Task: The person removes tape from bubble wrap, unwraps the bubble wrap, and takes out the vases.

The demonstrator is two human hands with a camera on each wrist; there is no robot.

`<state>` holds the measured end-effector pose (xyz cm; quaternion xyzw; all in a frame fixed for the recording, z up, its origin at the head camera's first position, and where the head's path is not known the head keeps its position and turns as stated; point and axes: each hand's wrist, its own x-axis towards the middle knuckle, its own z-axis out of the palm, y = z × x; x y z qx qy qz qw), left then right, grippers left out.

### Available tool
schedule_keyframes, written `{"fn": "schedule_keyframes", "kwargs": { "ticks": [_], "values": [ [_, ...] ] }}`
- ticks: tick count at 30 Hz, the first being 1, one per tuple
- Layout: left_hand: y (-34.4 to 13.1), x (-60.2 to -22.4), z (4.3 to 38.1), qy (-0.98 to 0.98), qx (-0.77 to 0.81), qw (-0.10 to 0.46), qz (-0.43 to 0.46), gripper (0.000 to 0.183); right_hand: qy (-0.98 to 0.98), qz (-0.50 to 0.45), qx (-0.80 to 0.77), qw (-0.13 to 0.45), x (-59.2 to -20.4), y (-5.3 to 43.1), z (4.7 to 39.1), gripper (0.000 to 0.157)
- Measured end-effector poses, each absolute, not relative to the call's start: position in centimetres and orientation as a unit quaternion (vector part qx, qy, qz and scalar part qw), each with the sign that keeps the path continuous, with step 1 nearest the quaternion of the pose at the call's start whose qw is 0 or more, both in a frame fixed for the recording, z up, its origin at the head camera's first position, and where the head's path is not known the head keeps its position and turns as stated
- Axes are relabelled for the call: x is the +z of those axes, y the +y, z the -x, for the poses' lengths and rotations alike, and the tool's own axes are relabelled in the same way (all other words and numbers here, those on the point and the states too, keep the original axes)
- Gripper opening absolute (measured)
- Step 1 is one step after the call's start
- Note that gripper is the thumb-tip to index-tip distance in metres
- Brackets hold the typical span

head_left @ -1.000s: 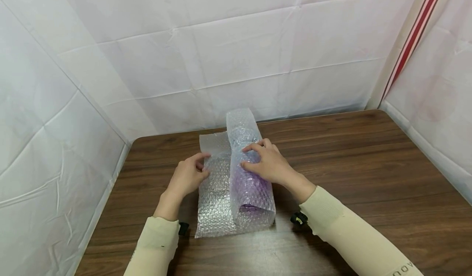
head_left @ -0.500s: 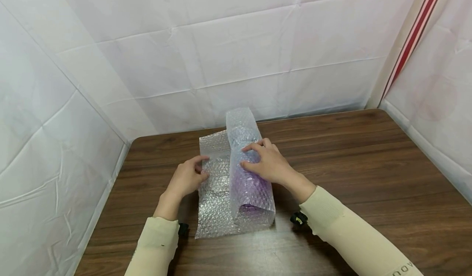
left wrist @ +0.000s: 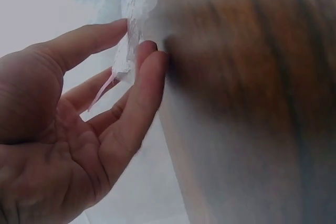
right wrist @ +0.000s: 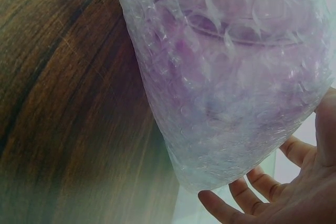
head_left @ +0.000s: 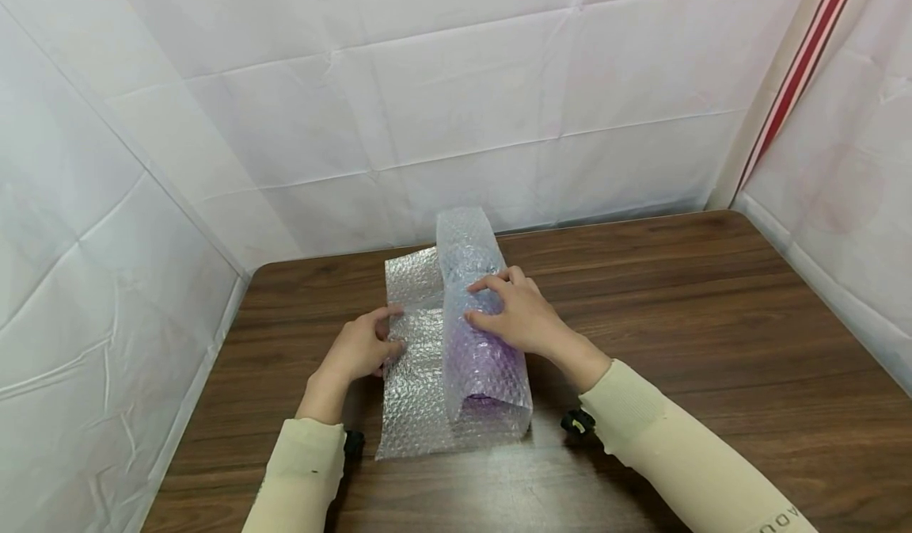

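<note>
In the head view, cannot make out the exact form of the purple thing (head_left: 480,363), clouded by bubble wrap (head_left: 413,394). Cannot identify the black pieces (head_left: 577,422) near the cuffs (head_left: 627,406), too small, nor read fully the lettering (head_left: 778,520), cut by the lower edge. In the left wrist view, can find the worktop (left wrist: 252,103) only blurred, and the left grip (left wrist: 55,153) cut at left. In the right wrist view, cannot follow the bubble wrap past the upper edge, nor the right grip (right wrist: 307,192) past the right one.
</note>
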<state>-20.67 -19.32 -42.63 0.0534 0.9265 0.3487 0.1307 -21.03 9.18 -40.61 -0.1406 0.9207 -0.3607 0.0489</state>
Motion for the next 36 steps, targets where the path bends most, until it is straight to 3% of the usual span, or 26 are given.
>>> {"fn": "schedule_keyframes", "kwargs": {
  "ticks": [11, 36],
  "values": [
    [-19.57, -42.69, 20.44, 0.933, 0.313, 0.175, -0.036, 0.073, 0.920, 0.143, -0.361, 0.049, -40.59, 9.36, 20.98, 0.046],
    [-19.05, -42.96, 20.43, 0.934, 0.298, 0.196, -0.028, 0.082, 0.939, 0.142, -0.311, 0.041, -39.87, 9.35, 20.40, 0.051]
  ]
}}
